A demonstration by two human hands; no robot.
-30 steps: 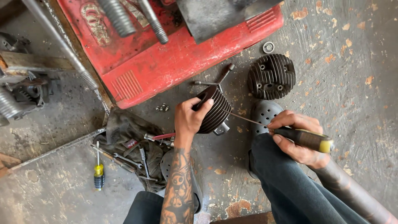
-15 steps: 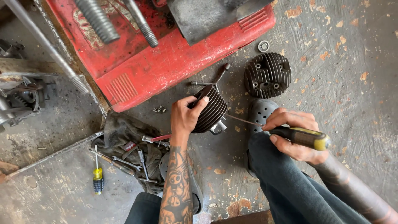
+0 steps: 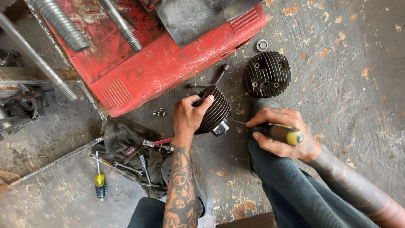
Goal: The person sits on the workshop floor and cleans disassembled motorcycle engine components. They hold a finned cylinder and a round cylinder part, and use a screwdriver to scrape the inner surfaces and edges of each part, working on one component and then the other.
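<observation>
My left hand [image 3: 188, 118] grips a black finned engine cylinder [image 3: 215, 110] that rests on the concrete floor. My right hand [image 3: 283, 136] holds a screwdriver [image 3: 279, 133] with a black and yellow handle. Its thin shaft points left, and the tip sits at the metal base of the cylinder [image 3: 220, 128]. A second finned part, a round cylinder head [image 3: 267, 74], lies just beyond, to the right.
A red metal body [image 3: 139, 63] with threaded rods fills the top left. A dark rag [image 3: 126, 143] holds wrenches and a red-handled tool. A small yellow screwdriver [image 3: 99, 182] lies left of it. A bearing ring [image 3: 262, 44] and small nuts [image 3: 159, 112] are on the floor.
My right hand and the screwdriver have shifted slightly, keeping the tip at the cylinder base. My left hand keeps its grip on the cylinder.
</observation>
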